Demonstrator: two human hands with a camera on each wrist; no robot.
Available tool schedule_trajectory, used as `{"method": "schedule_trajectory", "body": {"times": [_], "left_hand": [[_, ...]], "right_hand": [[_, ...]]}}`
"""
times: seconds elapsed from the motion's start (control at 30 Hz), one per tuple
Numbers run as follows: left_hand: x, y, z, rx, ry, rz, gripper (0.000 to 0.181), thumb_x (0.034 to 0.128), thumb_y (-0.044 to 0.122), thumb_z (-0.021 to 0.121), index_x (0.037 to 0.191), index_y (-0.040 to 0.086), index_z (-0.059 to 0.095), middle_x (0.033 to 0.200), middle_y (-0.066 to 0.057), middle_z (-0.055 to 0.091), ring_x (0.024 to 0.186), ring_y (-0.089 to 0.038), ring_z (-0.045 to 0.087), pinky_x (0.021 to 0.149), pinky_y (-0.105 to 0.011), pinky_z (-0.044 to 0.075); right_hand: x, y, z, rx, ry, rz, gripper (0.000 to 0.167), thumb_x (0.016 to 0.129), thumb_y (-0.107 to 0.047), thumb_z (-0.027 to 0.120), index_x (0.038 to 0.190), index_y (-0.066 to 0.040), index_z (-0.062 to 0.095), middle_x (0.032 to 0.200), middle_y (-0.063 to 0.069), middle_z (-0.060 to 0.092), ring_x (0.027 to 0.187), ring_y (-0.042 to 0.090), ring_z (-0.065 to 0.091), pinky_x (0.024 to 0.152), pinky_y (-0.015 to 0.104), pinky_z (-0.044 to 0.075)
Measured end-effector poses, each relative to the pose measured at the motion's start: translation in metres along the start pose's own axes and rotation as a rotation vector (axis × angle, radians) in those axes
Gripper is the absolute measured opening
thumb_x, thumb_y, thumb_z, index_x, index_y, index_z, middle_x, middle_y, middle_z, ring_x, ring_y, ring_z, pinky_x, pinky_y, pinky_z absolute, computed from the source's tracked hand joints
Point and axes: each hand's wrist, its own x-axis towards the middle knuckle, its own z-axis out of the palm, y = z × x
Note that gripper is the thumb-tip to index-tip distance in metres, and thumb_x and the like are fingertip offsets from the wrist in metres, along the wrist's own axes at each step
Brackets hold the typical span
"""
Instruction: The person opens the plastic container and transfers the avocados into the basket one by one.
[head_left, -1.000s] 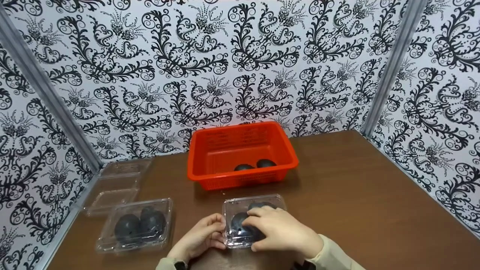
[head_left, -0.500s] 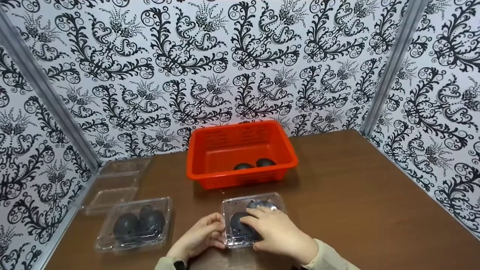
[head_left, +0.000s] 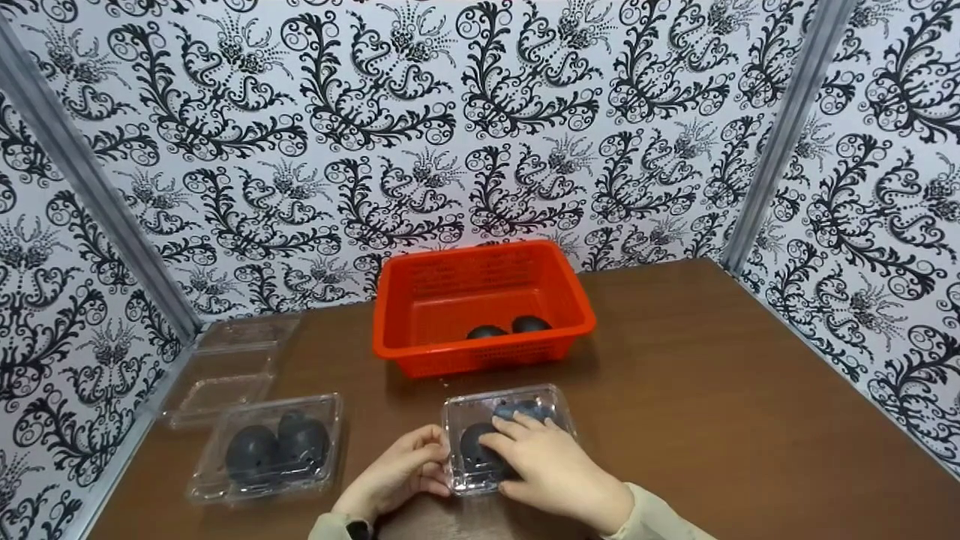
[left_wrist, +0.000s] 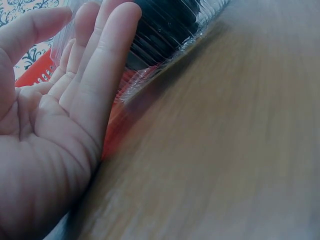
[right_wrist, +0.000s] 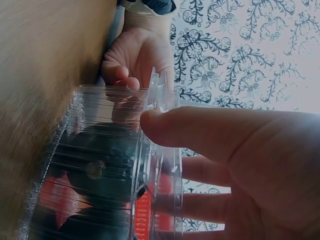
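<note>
A clear plastic box [head_left: 465,409] with dark oval objects [head_left: 480,450] inside stands on the table before the person. The left hand [head_left: 401,472] touches its left side, fingers loosely bent; in the left wrist view the left hand [left_wrist: 65,115] has its fingers against the box wall [left_wrist: 135,82]. The right hand [head_left: 559,469] lies spread over the lid; in the right wrist view the right hand [right_wrist: 250,165] has its thumb on the rim at the front edge and its other fingers across the top. Dark contents [right_wrist: 100,165] show through the ribbed wall.
Behind the box is a red basket [head_left: 450,362] with two dark oval objects [head_left: 531,324] in view. A closed clear box [head_left: 330,405] with dark oval objects is at the left. Empty clear containers [head_left: 229,364] lie behind it, near the patterned wall [head_left: 375,135].
The right hand has shifted slightly on the lid, a little leftward. The left hand stays at the left side, and the other things look unmoved.
</note>
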Motion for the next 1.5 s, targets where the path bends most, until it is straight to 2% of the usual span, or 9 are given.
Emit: {"method": "schedule_trajectory", "body": {"times": [0.23, 0.43, 0.73, 1.13, 1.4, 1.5], "left_hand": [[0.003, 0.001, -0.001, 0.005, 0.006, 0.000, 0.007, 0.0956, 0.009, 0.054, 0.099, 0.006, 0.048, 0.083, -0.005, 0.059, 0.067, -0.015, 0.065, 0.062, -0.028, 0.058], [0.004, 0.002, -0.002, -0.005, -0.004, 0.006, 0.002, 0.0972, 0.007, 0.049, 0.099, 0.008, 0.049, 0.083, -0.004, 0.059, 0.068, -0.016, 0.066, 0.063, -0.029, 0.058], [0.002, 0.002, -0.001, -0.017, 0.036, -0.010, 0.009, 0.0935, 0.005, 0.046, 0.098, 0.010, 0.051, 0.081, -0.004, 0.058, 0.066, -0.017, 0.065, 0.063, -0.031, 0.058], [-0.008, -0.001, -0.003, -0.035, 0.001, 0.016, 0.010, 0.0968, 0.004, 0.045, 0.101, 0.011, 0.051, 0.083, -0.003, 0.059, 0.069, -0.015, 0.065, 0.065, -0.031, 0.058], [-0.002, 0.000, -0.002, -0.025, 0.020, 0.007, 0.010, 0.0961, 0.003, 0.047, 0.100, 0.010, 0.052, 0.081, -0.002, 0.058, 0.068, -0.015, 0.066, 0.065, -0.030, 0.058], [0.000, -0.001, -0.001, -0.018, 0.013, 0.013, 0.008, 0.0953, 0.003, 0.047, 0.099, 0.009, 0.051, 0.081, -0.003, 0.059, 0.068, -0.014, 0.066, 0.064, -0.030, 0.058]], "right_hand": [[0.001, -0.001, 0.001, -0.017, -0.017, 0.026, 0.048, 0.082, -0.027, 0.071, 0.127, -0.017, 0.061, 0.135, 0.011, 0.056, 0.122, 0.036, 0.053, 0.087, 0.065, 0.047], [0.003, -0.001, 0.004, -0.077, -0.012, 0.017, 0.044, 0.084, -0.025, 0.068, 0.127, -0.016, 0.061, 0.133, 0.011, 0.058, 0.120, 0.036, 0.054, 0.085, 0.063, 0.049], [0.006, -0.004, 0.009, -0.156, 0.011, 0.002, 0.037, 0.087, -0.023, 0.062, 0.123, -0.015, 0.061, 0.128, 0.011, 0.061, 0.115, 0.034, 0.059, 0.080, 0.059, 0.052], [0.007, -0.009, 0.019, -0.223, 0.079, -0.034, 0.031, 0.088, -0.021, 0.061, 0.119, -0.016, 0.061, 0.123, 0.008, 0.064, 0.109, 0.026, 0.062, 0.074, 0.056, 0.055], [0.006, -0.009, 0.018, -0.226, 0.110, -0.014, 0.028, 0.088, -0.021, 0.060, 0.115, -0.016, 0.060, 0.120, 0.006, 0.065, 0.106, 0.026, 0.063, 0.073, 0.055, 0.055], [0.006, -0.007, 0.016, -0.209, 0.147, -0.010, 0.024, 0.088, -0.021, 0.061, 0.112, -0.016, 0.062, 0.117, 0.004, 0.067, 0.103, 0.024, 0.064, 0.070, 0.052, 0.056]]}}
